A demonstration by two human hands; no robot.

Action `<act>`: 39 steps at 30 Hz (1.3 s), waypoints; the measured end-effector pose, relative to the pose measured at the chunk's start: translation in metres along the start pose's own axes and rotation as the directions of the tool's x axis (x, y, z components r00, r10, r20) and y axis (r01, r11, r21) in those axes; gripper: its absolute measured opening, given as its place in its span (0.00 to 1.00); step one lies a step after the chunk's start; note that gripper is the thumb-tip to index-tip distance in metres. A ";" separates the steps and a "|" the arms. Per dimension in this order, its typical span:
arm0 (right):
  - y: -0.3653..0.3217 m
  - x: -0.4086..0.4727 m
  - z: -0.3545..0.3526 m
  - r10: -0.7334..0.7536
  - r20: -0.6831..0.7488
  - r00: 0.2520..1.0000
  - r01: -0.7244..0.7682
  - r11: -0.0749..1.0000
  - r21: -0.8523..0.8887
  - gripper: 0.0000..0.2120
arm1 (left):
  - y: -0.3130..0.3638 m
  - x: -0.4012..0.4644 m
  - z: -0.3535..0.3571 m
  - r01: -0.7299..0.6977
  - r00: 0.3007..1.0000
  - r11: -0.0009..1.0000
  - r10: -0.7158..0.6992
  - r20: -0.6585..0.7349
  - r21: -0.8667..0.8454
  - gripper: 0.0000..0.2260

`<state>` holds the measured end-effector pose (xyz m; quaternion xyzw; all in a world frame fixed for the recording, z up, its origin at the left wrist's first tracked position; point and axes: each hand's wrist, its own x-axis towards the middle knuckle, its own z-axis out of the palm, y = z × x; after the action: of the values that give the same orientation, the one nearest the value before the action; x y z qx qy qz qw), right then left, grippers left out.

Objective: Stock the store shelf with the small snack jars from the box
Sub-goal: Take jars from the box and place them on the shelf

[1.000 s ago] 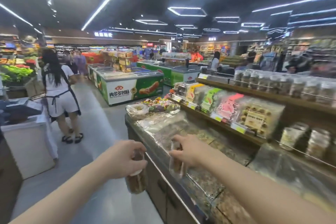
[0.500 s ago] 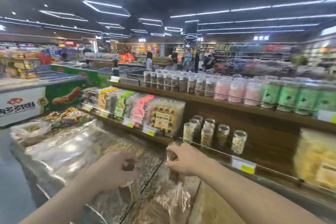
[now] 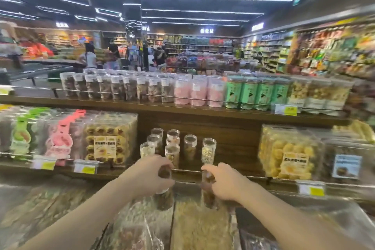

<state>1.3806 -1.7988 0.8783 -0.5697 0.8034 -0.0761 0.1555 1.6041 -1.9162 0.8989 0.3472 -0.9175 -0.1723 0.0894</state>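
1. Now the left hand (image 3: 154, 174) grips a small jar of dark snacks (image 3: 163, 199) by its top
2. Likewise, the right hand (image 3: 222, 183) is closed around another dark-filled jar (image 3: 208, 189)
3. Both jars hang just before the lower shelf (image 3: 229, 160), near the small jars already standing there (image 3: 174, 146)

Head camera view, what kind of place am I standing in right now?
Most likely a supermarket's snack section. Wooden shelves carry rows of clear snack jars, yellow price tags are clipped to the shelf edges, and further stocked aisles run behind.
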 end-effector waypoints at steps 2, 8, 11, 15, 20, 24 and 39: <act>0.008 0.009 -0.008 0.057 -0.028 0.998 -0.057 0.998 0.000 0.27 | -0.002 0.036 0.001 -0.067 0.998 0.998 0.067 0.015 0.009 0.16; 0.023 0.042 -0.018 0.193 -0.126 0.973 -0.195 0.981 0.000 0.28 | -0.002 0.138 0.008 -0.160 0.984 0.986 0.163 0.073 -0.046 0.15; 0.029 0.055 -0.024 0.226 -0.139 0.964 -0.227 0.974 0.005 0.28 | -0.007 0.181 0.018 -0.175 0.980 0.984 0.176 0.095 -0.022 0.16; 0.035 0.072 -0.028 0.248 -0.131 0.960 -0.252 0.968 -0.014 0.29 | -0.013 0.223 0.035 -0.176 0.975 0.984 0.175 0.134 -0.001 0.13; 0.042 0.085 -0.036 0.215 -0.104 0.971 -0.223 0.972 -0.074 0.29 | -0.019 0.247 0.058 -0.127 0.979 0.991 0.120 0.163 0.034 0.16; 0.048 0.094 -0.041 0.206 -0.087 0.975 -0.213 0.974 -0.078 0.29 | -0.023 0.258 0.065 -0.100 0.987 0.994 0.092 0.132 0.054 0.15; 0.046 0.175 -0.018 0.233 -0.080 0.969 -0.233 0.972 0.003 0.35 | -0.033 0.243 0.045 -0.164 0.986 0.976 0.156 0.064 0.141 0.18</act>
<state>1.2810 -1.9482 0.8526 -0.4684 0.8706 -0.0777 0.1293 1.4311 -2.0899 0.8556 0.2731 -0.9547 -0.1059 0.0532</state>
